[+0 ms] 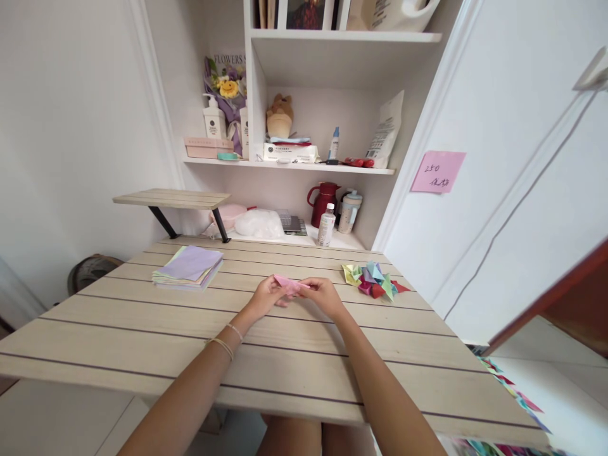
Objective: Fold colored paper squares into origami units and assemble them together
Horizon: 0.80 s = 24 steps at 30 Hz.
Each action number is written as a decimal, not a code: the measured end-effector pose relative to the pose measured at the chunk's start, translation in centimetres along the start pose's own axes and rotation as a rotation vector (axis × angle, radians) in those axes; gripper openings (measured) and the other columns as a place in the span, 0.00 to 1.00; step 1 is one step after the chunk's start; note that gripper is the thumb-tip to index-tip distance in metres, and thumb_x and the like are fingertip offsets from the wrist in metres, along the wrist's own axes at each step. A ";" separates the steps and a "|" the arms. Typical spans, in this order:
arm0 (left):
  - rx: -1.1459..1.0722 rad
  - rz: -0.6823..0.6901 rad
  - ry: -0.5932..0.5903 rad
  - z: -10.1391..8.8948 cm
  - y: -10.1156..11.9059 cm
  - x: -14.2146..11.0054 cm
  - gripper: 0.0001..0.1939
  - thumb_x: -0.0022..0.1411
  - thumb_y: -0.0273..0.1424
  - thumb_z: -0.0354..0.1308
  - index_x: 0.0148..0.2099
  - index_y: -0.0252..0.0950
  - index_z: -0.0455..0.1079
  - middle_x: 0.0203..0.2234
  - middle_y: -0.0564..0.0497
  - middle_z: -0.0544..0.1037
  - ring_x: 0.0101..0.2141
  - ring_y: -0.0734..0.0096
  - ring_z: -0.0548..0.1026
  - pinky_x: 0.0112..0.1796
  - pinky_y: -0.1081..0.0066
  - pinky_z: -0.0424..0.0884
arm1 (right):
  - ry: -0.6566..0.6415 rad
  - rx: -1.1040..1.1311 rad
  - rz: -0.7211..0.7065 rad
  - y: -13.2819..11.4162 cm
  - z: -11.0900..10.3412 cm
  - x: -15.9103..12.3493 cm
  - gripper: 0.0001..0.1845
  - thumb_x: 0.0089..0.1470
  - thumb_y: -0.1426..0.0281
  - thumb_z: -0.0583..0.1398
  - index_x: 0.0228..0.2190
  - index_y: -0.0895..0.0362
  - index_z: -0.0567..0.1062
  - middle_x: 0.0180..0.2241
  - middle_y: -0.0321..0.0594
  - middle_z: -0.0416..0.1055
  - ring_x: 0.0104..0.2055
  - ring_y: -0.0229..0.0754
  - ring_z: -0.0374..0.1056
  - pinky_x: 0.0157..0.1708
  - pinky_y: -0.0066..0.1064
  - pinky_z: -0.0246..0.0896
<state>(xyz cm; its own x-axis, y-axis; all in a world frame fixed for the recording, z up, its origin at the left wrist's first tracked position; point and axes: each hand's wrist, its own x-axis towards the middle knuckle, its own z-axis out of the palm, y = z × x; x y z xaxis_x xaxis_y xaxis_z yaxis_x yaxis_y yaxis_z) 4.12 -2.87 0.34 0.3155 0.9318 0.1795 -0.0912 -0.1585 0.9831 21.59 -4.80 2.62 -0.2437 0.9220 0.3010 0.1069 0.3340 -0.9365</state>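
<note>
While both arms reach forward over the wooden table (142, 329), the left hand (266, 296) and the right hand (324, 295) meet at the middle of its far half, each pinching one end of a folded pink paper (291, 284). Left fingers curled onto the paper's left end, right fingers curled onto its right end; paper sits just above or on the tabletop, cannot tell which. Two thin bracelets (228, 339) on the left wrist. Stack of pastel paper sheets (189, 267) lies left of the hands, well apart, purple sheet on top. Pile of folded coloured paper pieces (373, 280) lies right of the hands, near the right hand but not touching it. Behind the table, a low shelf holds a red jug (324, 201), a clear bottle (326, 225) and a pale cup (350, 211). Higher shelf has a plush toy (279, 116) and pump bottles (213, 119). Pink sticky note (437, 171) stuck on the white wall at right. More coloured paper scraps (508, 386) sit at the lower right, off the table.
</note>
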 end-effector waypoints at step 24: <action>-0.194 -0.102 -0.105 -0.8 0.8 -0.5 0.13 0.46 0.34 0.63 0.33 0.30 0.74 0.25 0.49 0.74 0.26 0.77 0.68 0.32 0.74 0.63 | -0.022 0.222 0.102 -0.3 0.3 0.1 0.16 0.41 0.59 0.61 0.28 0.60 0.74 0.22 0.36 0.69 0.22 0.33 0.61 0.24 0.25 0.56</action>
<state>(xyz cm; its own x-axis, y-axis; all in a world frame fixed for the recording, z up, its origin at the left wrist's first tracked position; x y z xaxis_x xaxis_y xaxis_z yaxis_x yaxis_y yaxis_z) 3.15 -3.26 1.04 0.4276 0.8993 0.0920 -0.2301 0.0099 0.9731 21.29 -4.81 2.87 -0.2637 0.9434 0.2011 -0.0821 0.1858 -0.9792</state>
